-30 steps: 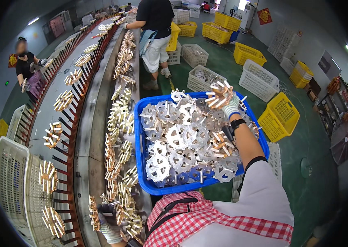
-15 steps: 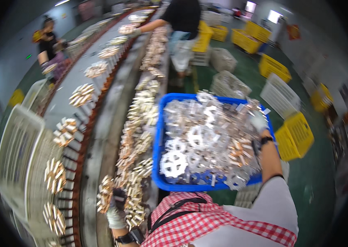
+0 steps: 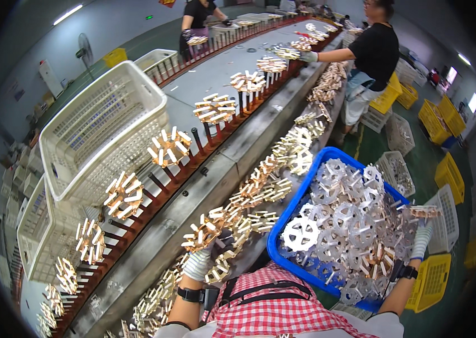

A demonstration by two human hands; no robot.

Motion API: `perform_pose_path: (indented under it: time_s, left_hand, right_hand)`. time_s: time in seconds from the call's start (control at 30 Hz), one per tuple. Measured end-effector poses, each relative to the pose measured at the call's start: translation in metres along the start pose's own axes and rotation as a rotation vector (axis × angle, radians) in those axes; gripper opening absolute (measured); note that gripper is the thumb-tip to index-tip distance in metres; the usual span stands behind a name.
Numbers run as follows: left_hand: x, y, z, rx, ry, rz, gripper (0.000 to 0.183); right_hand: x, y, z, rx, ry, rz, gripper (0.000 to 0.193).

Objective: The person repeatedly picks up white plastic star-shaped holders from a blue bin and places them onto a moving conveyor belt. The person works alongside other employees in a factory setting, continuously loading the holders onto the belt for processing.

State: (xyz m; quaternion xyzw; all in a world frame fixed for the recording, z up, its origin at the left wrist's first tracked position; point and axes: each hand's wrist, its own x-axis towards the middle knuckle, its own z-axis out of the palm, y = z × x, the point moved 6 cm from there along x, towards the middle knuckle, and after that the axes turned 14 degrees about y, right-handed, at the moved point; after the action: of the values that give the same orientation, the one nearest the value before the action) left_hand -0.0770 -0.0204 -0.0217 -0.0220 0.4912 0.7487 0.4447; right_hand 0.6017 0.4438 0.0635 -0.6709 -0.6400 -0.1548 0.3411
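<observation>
My left hand (image 3: 198, 265), in a striped glove, grips a copper-coloured pinned wheel (image 3: 208, 230), a round spoked piece bristling with silvery pins. It is held over a long row of similar pieces (image 3: 252, 188) heaped along the metal ledge. On the other side, my gloved right hand (image 3: 421, 241) holds another pinned wheel (image 3: 425, 211), seen nearly edge-on, by the right rim of a blue basket (image 3: 276, 232). Flat silvery spoked plates (image 3: 301, 234) and loose pins fill that basket, with a copper-toned piece (image 3: 377, 258) among them. The fingertips of both hands are partly hidden.
Left of the ledge runs a conveyor (image 3: 232, 66) edged with upright dark posts, several topped by pinned wheels (image 3: 170, 147). White crates (image 3: 103, 121) stand beyond it. A co-worker in black (image 3: 377, 53) reaches over the line ahead. Yellow crates (image 3: 428, 281) sit at right.
The view has swung left, so the basket and ledge appear farther right. My right hand has moved from over the basket to its right rim. My left hand has risen with its pinned wheel.
</observation>
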Motion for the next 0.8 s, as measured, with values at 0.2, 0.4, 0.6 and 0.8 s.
perform_pose_path:
  time_s: [0.2,0.4,0.6,0.8]
  left_hand:
    - [-0.006,0.007,0.030,0.080,-0.108,0.005,0.081]
    - [0.042,-0.043,-0.041,0.661,-0.107,0.512,0.063]
    - [0.018,-0.036,-0.047,0.919,0.023,0.777,0.035]
    - [-0.017,-0.042,0.036,0.520,-0.255,0.564,0.036]
  right_hand:
    - [-0.007,-0.078,-0.042,0.519,0.141,0.225,0.044]
    - [-0.068,-0.175,-0.026,1.429,-0.184,0.700,0.037]
    - [-0.195,-0.345,-0.035,2.289,-1.002,1.212,0.028]
    - [-0.288,-0.459,-0.073,2.120,-1.534,1.208,0.033]
